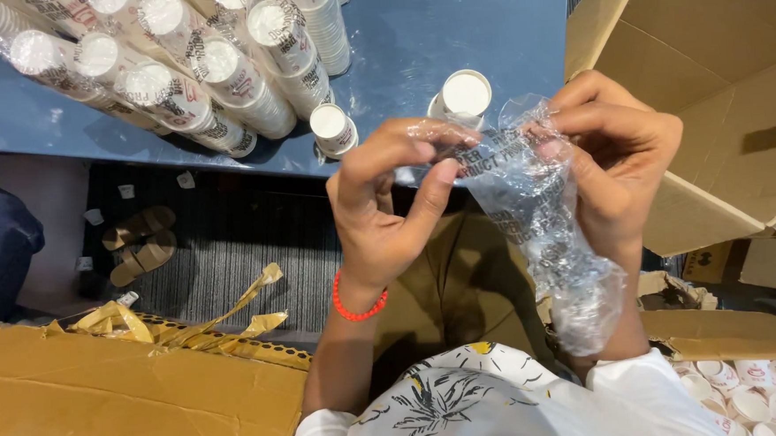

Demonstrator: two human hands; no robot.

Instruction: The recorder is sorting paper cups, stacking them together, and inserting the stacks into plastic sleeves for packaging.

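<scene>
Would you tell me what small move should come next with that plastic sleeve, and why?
Probably pull the hands apart to tear it open: the left hand and right hand both pinch the top of the clear sleeve, which hangs limp between them.

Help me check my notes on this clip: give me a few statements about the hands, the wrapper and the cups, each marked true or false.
1. Both hands pinch a clear plastic sleeve at its top. True: the left hand and the right hand grip it between fingers and thumb.
2. The left wrist wears a blue watch. False: it wears a red beaded bracelet.
3. Stacks of paper cups lie on a blue table. True.
4. The cardboard box at the right is taped shut. False: its flaps stand open.
5. The plastic sleeve is packed full of cups. False: it hangs crumpled, with no cups visible in it.
</scene>
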